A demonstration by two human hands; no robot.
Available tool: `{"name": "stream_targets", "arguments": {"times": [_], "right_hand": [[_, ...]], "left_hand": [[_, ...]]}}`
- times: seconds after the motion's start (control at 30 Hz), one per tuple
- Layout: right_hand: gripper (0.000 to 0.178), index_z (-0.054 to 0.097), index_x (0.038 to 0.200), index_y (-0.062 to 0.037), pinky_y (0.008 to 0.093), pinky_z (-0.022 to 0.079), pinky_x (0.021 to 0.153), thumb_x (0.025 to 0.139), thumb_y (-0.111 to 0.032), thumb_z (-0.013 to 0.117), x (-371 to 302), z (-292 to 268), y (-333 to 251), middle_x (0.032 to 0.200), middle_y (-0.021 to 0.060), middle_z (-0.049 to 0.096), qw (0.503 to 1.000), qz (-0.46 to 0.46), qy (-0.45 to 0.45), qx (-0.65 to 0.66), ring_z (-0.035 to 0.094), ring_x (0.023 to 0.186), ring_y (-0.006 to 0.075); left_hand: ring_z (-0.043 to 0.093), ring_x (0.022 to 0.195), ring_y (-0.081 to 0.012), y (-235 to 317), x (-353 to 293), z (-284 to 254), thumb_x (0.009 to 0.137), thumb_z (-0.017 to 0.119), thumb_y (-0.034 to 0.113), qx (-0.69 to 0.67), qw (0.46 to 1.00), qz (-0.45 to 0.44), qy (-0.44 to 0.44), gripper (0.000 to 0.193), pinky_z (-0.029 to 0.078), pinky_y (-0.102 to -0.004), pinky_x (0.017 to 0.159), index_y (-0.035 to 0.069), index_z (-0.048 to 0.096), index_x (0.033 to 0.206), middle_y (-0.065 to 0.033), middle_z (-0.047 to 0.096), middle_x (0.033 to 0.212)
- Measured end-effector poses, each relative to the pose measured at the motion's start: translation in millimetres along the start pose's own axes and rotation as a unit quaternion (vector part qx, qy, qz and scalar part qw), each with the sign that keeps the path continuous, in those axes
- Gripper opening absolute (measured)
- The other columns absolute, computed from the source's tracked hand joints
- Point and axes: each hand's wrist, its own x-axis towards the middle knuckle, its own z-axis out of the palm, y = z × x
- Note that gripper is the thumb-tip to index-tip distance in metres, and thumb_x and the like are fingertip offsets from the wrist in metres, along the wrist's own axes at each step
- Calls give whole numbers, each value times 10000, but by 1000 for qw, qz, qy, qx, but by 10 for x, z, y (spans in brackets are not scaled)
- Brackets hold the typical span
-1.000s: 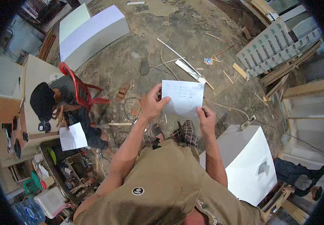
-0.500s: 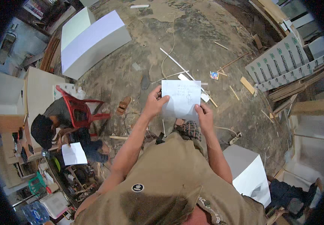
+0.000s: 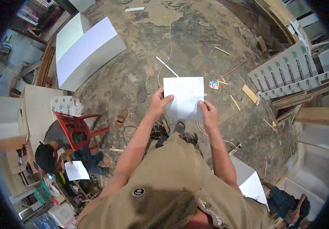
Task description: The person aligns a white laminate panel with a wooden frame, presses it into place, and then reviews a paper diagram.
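Observation:
A white sheet of paper [image 3: 182, 101] with faint handwriting and a small sketch is held up in front of my torso, above the floor. My left hand [image 3: 157, 106] pinches its left edge, thumb on the front face. On the opposite side my right hand [image 3: 209, 115] grips the right edge near the lower corner, thumb also in front. The fingers behind the paper are partly hidden. Below the sheet, my sandalled foot [image 3: 179, 127] shows on the floor.
At left a person on a red plastic chair [image 3: 77, 129] holds another paper sheet [image 3: 77, 170]. Large white box-shaped panels [image 3: 92, 55] stand far left. Wood strips, a cable and a power strip [image 3: 235, 149] lie about the floor. Printed panels [image 3: 282, 70] lean at right.
My view has shifted, and my feet now show differently below the paper. Both hands keep the sheet at nearly the same place in view. The floor's wood strips appear further left.

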Motion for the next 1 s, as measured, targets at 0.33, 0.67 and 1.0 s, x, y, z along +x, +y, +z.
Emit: {"name": "stream_targets", "arguments": {"times": [0.33,0.67,1.0], "right_hand": [[269,683,984,7,242,397,625,920,-251,642,1122,592,-359,832,-20,616,999,16,12,-37,509,723,64],[337,631,1160,33,277,481,778,914,-198,637,2341,1618,-596,979,34,666,990,-50,-134,-14,597,847,128],[513,555,1293,0,351,499,865,923,-349,619,2987,2357,172,1145,178,659,860,59,-401,-310,640,986,232]], "left_hand": [[605,1034,-163,252,1430,-540,860,656,52,-36,999,10,-16,419,479,-320,913,-29,539,1254,-94,635,1148],[618,997,-159,1091,2696,-1618,876,651,60,-113,992,47,-9,372,500,-318,883,-27,553,1224,-98,644,1126],[613,960,-126,1563,3153,-2182,871,639,54,-80,992,87,41,338,491,-294,861,-26,572,1192,-70,662,1077]]}}
